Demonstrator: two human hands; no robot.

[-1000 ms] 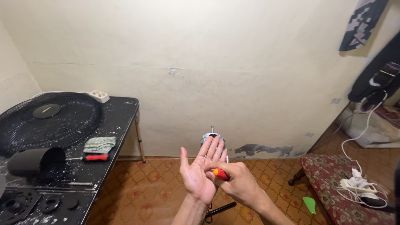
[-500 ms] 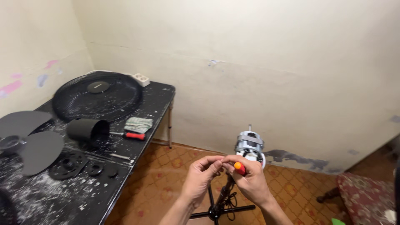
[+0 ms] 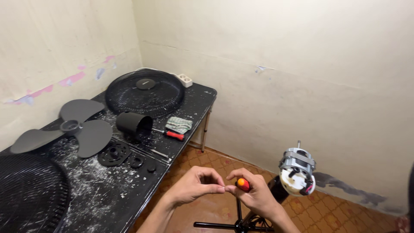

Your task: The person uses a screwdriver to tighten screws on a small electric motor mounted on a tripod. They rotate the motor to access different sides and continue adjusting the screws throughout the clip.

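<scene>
**Hands meeting over a red-and-orange screwdriver handle, lower centre of the frame**

Your right hand (image 3: 255,195) is curled closed around a screwdriver (image 3: 243,184); only its red handle with an orange butt shows, poking up between thumb and forefinger, and the shaft is hidden inside the fist. Your left hand (image 3: 196,186) sits just to the left, its thumb and forefinger pinched narrowly together, their tips touching or all but touching your right fingers beside the handle. Whether anything small lies in that pinch cannot be told.

To the right of your hands stands a bare fan motor (image 3: 296,170) on its stand (image 3: 238,223), close to your right hand but apart from it.

The black table (image 3: 108,194) fills the left of the frame. On it lie a round fan grille (image 3: 144,92), a grey fan blade (image 3: 71,128), a black cylindrical housing (image 3: 133,124), a second red-handled screwdriver (image 3: 172,135) and a folded green cloth (image 3: 179,124).
</scene>
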